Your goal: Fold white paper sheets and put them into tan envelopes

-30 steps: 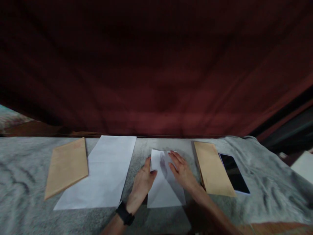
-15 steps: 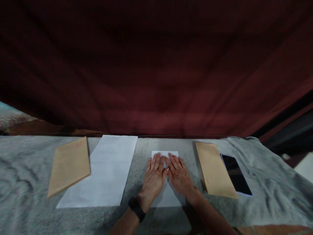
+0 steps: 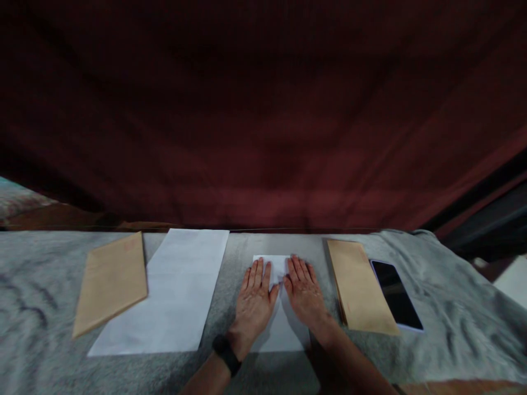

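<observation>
A white sheet of paper (image 3: 284, 332), its upper part folded over, lies flat on the grey cloth in front of me. My left hand (image 3: 256, 299) rests palm down on its left side, fingers stretched toward the far edge; a dark watch band circles that wrist. Flat on the right side lies my right hand (image 3: 303, 291), fingers extended and slightly spread. The two thumbs are close together near the middle of the paper. Much of the fold is hidden under both hands.
Left of me lie larger white paper (image 3: 173, 296) and a brown envelope (image 3: 111, 282) overlapping its edge. To the right are a stack of brown envelopes (image 3: 362, 288) and a phone (image 3: 395, 293). Grey cloth (image 3: 457, 307) covers the surface; a dark red curtain (image 3: 263, 137) hangs behind.
My left hand went from holding the paper's left edge to lying flat on it. My right hand also flattened; the hands came together, then slid slightly apart.
</observation>
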`<state>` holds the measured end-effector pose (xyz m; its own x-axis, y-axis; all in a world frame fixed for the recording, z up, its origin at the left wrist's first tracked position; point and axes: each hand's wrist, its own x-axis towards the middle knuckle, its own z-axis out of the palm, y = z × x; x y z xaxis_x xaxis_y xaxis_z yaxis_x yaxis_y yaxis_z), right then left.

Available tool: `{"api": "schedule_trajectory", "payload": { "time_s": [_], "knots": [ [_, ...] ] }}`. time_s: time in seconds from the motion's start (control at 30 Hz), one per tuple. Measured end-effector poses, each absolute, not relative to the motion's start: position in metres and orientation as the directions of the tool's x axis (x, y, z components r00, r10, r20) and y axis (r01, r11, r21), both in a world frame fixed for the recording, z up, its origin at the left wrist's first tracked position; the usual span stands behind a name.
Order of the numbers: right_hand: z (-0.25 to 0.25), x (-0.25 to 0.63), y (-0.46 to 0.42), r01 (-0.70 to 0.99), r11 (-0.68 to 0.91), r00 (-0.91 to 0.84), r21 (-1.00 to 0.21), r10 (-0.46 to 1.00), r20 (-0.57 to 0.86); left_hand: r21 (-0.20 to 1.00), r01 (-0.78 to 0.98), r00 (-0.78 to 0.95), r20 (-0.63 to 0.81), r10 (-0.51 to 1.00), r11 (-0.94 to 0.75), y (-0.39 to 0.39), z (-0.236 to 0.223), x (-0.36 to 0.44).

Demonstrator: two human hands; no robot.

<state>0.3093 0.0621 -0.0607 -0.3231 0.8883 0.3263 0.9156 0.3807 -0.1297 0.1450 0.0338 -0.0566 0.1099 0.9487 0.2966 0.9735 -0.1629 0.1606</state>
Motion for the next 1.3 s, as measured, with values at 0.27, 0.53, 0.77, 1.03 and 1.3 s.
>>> {"api": "schedule_trajectory", "payload": {
  "time_s": [0.27, 0.53, 0.77, 1.03, 1.3],
  "knots": [
    [-0.069, 0.3, 0.056, 0.865, 0.479, -0.405, -0.148, 0.842, 0.356, 0.147, 0.974, 0.122, 0.291, 0.949, -0.17, 0.033, -0.061, 0.141],
    [-0.072, 0.311, 0.058, 0.913, 0.395, -0.334, -0.106, 0.87, 0.363, 0.152, 0.985, 0.038, 0.286, 0.958, -0.084, 0.029, -0.061, 0.132],
    [-0.071, 0.313, 0.059, 0.911, 0.401, -0.345, -0.096, 0.869, 0.354, 0.14, 0.971, 0.141, 0.314, 0.939, -0.193, 0.011, -0.051, 0.134],
    [-0.075, 0.318, 0.062, 0.903, 0.417, -0.357, -0.106, 0.863, 0.358, 0.167, 0.861, 0.439, 0.228, 0.869, -0.48, -0.017, -0.043, 0.136],
    [-0.06, 0.309, 0.06, 0.887, 0.441, -0.385, -0.135, 0.87, 0.309, 0.16, 0.848, 0.459, 0.253, 0.851, -0.505, -0.021, -0.043, 0.133]
  ]
}}
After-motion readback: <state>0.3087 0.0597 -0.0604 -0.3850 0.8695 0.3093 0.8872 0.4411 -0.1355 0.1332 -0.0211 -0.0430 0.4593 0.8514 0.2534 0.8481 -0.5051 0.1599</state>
